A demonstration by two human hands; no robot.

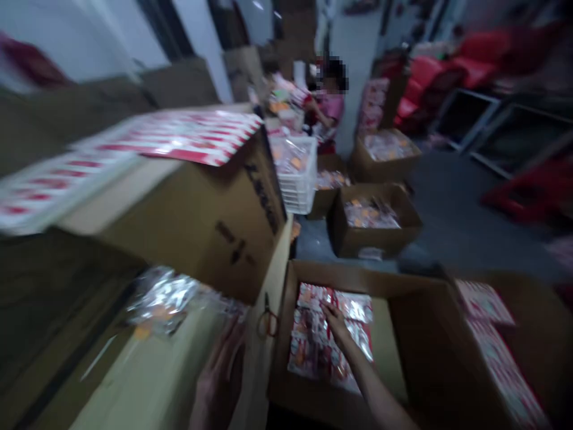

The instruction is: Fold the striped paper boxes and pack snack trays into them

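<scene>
Right hand (335, 319), fingers spread, lies on glossy packets (313, 352) in a near box (349, 276); probably light, slippery, best pinched edgewise. Left hand (221, 382) flat, empty.

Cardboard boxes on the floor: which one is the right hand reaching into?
The nearest box, at the bottom middle; the right hand touches the red packets lying in it. The boxes farther away hold packets but no hand.

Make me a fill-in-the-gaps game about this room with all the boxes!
The right hand touches shiny packets inside a cardboard ___.
The plastic basket is coloured ___.
The person far off wears a ___ top.
Missing words: box, white, pink.
</scene>
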